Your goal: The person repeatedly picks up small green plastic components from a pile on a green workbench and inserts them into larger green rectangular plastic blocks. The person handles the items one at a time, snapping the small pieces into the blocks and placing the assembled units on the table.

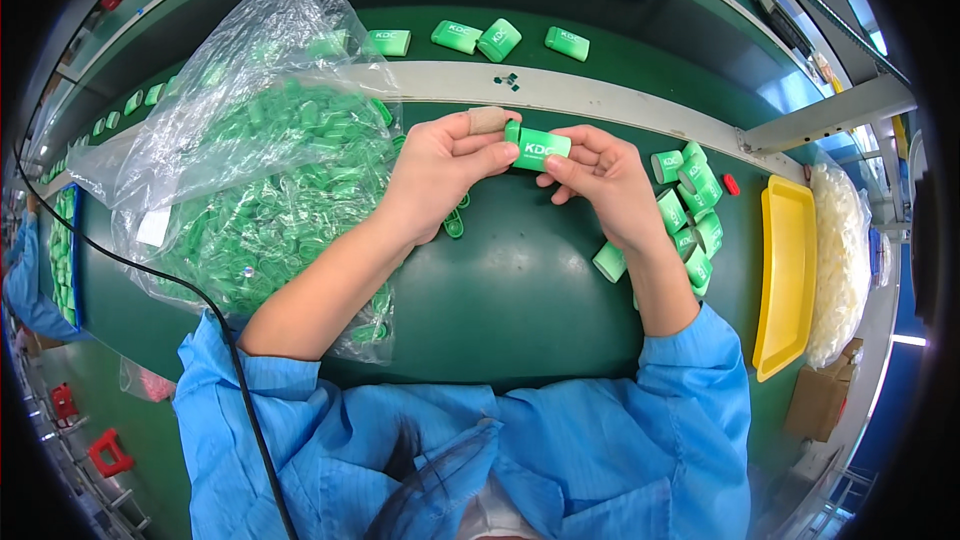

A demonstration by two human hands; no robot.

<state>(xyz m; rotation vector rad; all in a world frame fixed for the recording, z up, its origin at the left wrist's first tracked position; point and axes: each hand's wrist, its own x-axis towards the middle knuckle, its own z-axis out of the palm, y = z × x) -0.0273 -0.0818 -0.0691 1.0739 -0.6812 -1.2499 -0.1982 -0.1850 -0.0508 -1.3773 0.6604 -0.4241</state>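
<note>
In front of me, between both hands, is a small green-and-white plastic case (547,147) with white lettering. Fingers and thumb of my right hand (608,180) close on its right end. My left hand (438,168), one finger wrapped in a tan bandage, pinches a darker green end cap (512,131) at the case's left end. Whether the cap is fully seated I cannot tell. Beside my left forearm lies a big clear plastic bag (255,190) full of green plastic pieces. More green cases (699,183) lie in a loose pile by my right wrist.
Beyond a pale rail (580,90), several green cases (568,43) lie on a green belt. A yellow tray (785,280) and a bag of whitish pieces (838,260) stand at the right. A red piece (731,184) lies near the pile. A black cable (215,310) crosses at left.
</note>
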